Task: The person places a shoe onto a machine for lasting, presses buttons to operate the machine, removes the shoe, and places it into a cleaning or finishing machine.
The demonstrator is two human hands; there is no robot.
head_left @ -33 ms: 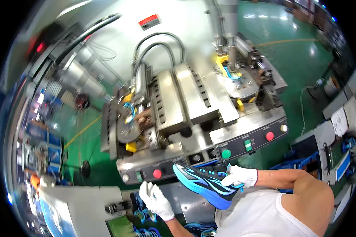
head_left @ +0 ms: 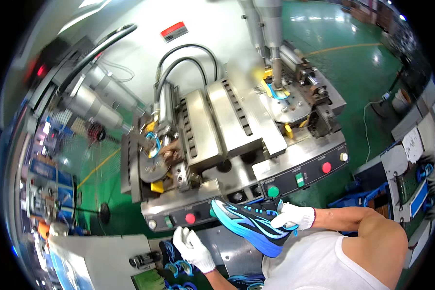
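A black, light-blue and purple sneaker [head_left: 249,229] hangs in front of the machine, its toe pointing up and to the left. My right hand [head_left: 294,216], in a white knit glove, grips it at the heel collar. My left hand [head_left: 193,249], gloved alike, is off to the left of the toe with nothing in it; its fingers are slightly bent and the thumb is apart. Under that hand, other dark and blue sneakers [head_left: 177,266] are partly visible. Just beyond the sneaker runs the machine's black control panel [head_left: 287,182], with a green button [head_left: 272,191] close to the laces.
Two metal covers [head_left: 237,113] fill the machine's middle. Pressing stations with round plates [head_left: 287,107] and cylinders flank them, each with blue loops. Red buttons [head_left: 326,167] sit on the panels. A pale grey table [head_left: 111,251] is at lower left, blue bins [head_left: 355,197] at right.
The machine sits slightly lower and further left in the view. Both hands and the sneaker keep nearly the same places; the left hand appears a little lower.
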